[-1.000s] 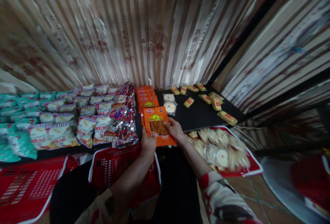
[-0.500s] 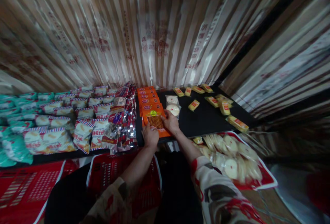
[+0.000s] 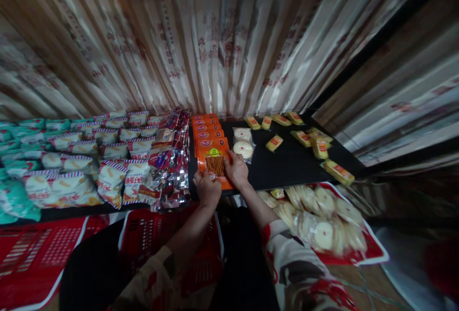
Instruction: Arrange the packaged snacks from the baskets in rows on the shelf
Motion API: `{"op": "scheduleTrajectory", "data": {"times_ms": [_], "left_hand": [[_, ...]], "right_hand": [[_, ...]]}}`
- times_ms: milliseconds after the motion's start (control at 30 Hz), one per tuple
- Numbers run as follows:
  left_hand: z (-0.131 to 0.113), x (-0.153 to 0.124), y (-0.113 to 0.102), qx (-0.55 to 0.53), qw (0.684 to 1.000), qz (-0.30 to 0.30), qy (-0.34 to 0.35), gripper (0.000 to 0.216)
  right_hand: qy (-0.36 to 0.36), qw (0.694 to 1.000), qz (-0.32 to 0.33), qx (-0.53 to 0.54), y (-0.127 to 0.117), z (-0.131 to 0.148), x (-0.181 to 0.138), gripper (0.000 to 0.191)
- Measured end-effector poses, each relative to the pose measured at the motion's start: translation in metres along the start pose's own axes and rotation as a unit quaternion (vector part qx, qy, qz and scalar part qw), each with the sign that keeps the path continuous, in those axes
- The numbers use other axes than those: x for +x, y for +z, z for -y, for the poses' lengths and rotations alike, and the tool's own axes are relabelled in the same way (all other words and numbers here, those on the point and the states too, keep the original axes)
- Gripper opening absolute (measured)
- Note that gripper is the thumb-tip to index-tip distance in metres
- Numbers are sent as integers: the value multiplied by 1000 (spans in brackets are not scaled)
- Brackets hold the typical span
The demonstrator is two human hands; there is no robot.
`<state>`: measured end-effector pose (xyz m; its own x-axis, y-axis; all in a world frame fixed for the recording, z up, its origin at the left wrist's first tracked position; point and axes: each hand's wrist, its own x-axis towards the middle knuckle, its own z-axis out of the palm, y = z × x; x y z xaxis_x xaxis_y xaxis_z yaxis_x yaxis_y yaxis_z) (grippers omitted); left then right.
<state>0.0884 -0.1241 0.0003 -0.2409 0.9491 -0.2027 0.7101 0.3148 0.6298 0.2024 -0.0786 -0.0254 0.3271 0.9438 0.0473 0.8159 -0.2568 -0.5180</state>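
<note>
An orange snack packet [image 3: 215,160] with a clear window showing brown strips lies at the front of an overlapping row of matching orange packets [image 3: 206,128]. My left hand [image 3: 208,189] is closed on its lower left edge, and my right hand [image 3: 236,170] grips the right edge. Fingers cover parts of both sides. Just right of my right hand lies a pair of round white cakes [image 3: 243,149] in clear wrap. To the left of the row, shiny purple-and-red packets [image 3: 172,158] are stacked in a long overlapping pile.
White chip bags [image 3: 111,182] and teal bags [image 3: 16,201] fill the left of the black table [image 3: 265,170]. Small yellow packs [image 3: 274,143] are scattered at the right. A red basket [image 3: 375,249] holds wrapped round cakes; another red basket [image 3: 143,234] sits below the front edge.
The view has shifted slightly. Both hands stay at the front orange packet, with almost no movement against it.
</note>
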Motion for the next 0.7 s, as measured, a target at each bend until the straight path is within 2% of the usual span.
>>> {"op": "scheduleTrajectory", "data": {"times_ms": [133, 233, 333, 400, 467, 533, 600, 700], "left_hand": [[-1, -14, -3, 23, 999, -11, 44, 55], [2, -25, -1, 36, 991, 16, 126, 61], [5, -33, 0, 38, 986, 40, 156, 67], [8, -41, -3, 25, 984, 32, 173, 65], [15, -54, -7, -1, 975, 24, 219, 61], [28, -72, -14, -45, 960, 26, 277, 59], [49, -90, -21, -95, 948, 22, 304, 58], [92, -108, -28, -119, 955, 33, 270, 48]], "right_hand": [[-22, 999, -30, 21, 5, -5, -2, 42], [-39, 998, -46, 36, 7, -6, -4, 41], [-41, 997, -55, 42, 9, -4, -6, 41], [-50, 995, -75, 52, 9, 0, -9, 39], [-74, 989, -111, 63, 7, 6, -18, 37], [-109, 979, -152, 81, 1, 15, -35, 35], [-143, 966, -180, 117, -7, 24, -60, 33], [-195, 950, -160, 186, -15, 36, -107, 27]]}}
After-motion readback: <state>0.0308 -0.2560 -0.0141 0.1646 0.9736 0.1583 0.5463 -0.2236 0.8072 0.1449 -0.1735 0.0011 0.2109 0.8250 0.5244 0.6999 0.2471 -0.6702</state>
